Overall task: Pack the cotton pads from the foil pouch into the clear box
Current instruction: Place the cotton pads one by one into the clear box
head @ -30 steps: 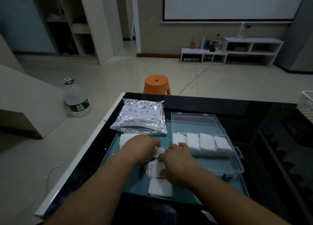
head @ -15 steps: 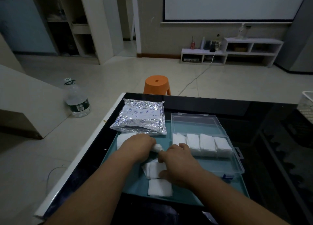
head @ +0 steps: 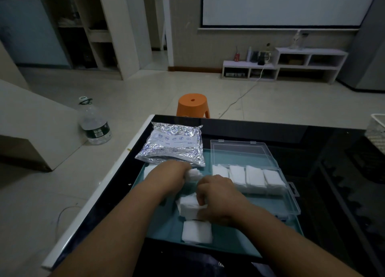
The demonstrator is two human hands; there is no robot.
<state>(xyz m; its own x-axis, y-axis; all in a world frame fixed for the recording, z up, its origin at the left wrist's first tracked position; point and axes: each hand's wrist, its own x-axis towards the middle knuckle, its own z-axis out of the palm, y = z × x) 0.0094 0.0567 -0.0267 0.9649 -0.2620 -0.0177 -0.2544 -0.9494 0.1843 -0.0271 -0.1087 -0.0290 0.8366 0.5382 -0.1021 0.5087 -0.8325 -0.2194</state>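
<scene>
The silver foil pouch lies at the far left of the teal tray. To its right sits the clear box, lid open, with several white cotton pad stacks in a row inside. My left hand grips a bunch of white pads just in front of the pouch. My right hand pinches a stack of pads on the tray's middle. Another loose pad lies near the tray's front edge. A further pad peeks out left of my left hand.
The tray sits on a dark glass table with a white left edge. Beyond it stand an orange stool and, on the floor to the left, a large water bottle. A white basket stands at the table's right edge.
My left hand has drawn its pads slightly up and right toward the pouch's front. My right hand has curled its fingers round the middle stack.
</scene>
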